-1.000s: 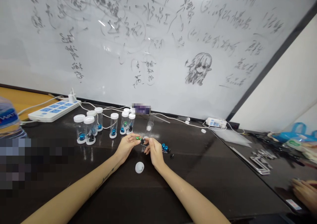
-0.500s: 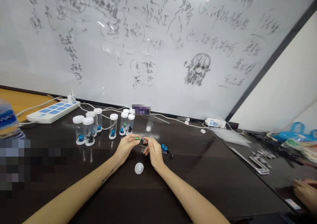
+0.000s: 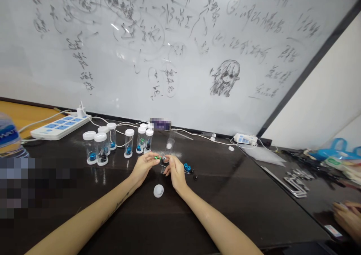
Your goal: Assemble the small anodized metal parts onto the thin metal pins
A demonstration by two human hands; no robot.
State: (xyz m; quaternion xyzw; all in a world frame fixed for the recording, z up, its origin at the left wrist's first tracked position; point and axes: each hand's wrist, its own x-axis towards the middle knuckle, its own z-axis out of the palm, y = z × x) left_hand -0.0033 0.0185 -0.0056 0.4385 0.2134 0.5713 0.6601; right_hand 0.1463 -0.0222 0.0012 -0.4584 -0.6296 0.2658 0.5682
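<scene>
Between the fingertips of my left hand [image 3: 144,167] is a small shiny green part [image 3: 156,158]. My right hand [image 3: 176,174] pinches a small black piece [image 3: 163,160] that meets the green part's right end. A thin clear piece [image 3: 163,168] shows below my right fingertips, partly hidden. Beside my right hand lie small blue parts [image 3: 187,167] and a little black piece [image 3: 195,177]. A round white cap [image 3: 158,190] rests on the table in front of my hands. Just beyond them is a clear tube [image 3: 170,143] with white at its base.
Several white-capped clear tubes [image 3: 129,143] holding blue, black or green parts stand at left. Behind them is a power strip [image 3: 58,127]. Bent metal hex keys [image 3: 296,185] lie at right, near another person's hand [image 3: 348,217]. A water bottle [image 3: 9,136] stands far left.
My hands keep nearly the same place and grip, with only slight finger movement. The other person's hand at the right edge has shifted slightly.
</scene>
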